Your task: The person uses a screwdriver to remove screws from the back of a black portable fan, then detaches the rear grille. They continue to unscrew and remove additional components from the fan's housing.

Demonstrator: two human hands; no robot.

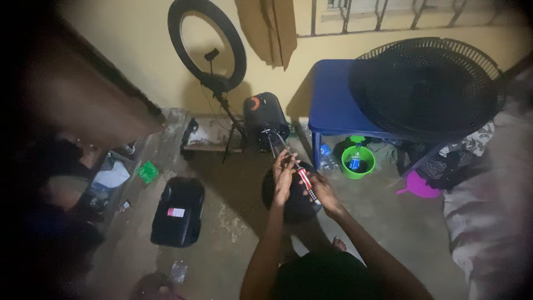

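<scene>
Dim room, head view looking down at the floor. Left hand [283, 178] is raised near the front of a black fan motor housing [265, 119], fingers [287, 159] closed narrow around what looks like the thin metal shaft [276, 145] sticking out of it; the exact contact is blurred. Right hand [325, 194] grips a screwdriver [304, 180] with a red-and-white handle, fingers wrapped around its lower part, the tool angled up-left toward the left hand. Both hands sit over a round black part [294, 203] resting on the floor between the person's knees; what it is cannot be told in this light.

Handling, as a judgement: the screwdriver is light and stiff, with a handle that looks smooth, so best held mid-handle, as it is now. The shaft is thin, rigid and probably slick, so a pinch near its tip is all that fits. The motor housing looks dense and heavy for its size; take it by the body, not the shaft.

Around: a black rear cover [179, 211] lies on the floor to the left, well apart from the hands. A fan grille [427, 83] leans on a blue counter [333, 100]. A green bucket [358, 161] holds a bottle, and a ring light [207, 44] stands by the wall.
</scene>
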